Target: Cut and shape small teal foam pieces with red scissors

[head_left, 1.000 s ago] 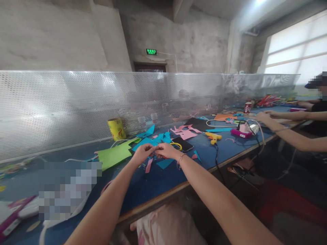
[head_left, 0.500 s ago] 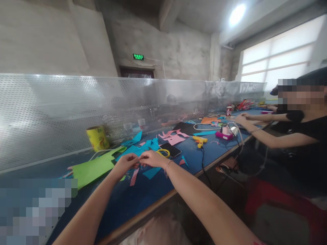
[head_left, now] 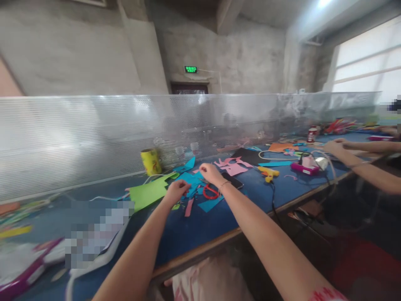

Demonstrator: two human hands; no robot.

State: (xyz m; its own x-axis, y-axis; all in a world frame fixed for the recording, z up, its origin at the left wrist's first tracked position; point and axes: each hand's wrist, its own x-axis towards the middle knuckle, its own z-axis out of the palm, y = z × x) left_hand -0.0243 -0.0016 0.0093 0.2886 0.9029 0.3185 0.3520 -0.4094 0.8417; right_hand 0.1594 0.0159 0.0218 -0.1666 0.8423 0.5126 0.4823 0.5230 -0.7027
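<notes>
The blue foam scraps (head_left: 191,180) lie on the blue table (head_left: 200,225) under both hands — light, floppy, best pinched at an edge. The left hand (head_left: 177,191) curls loosely over them; the right hand (head_left: 210,173) pinches something small, unclear what, beside red scissors (head_left: 210,192)

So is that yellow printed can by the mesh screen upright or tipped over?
Upright: the yellow printed can stands on its base on the blue table, leaning slightly in the picture, against the perforated metal screen.
</notes>
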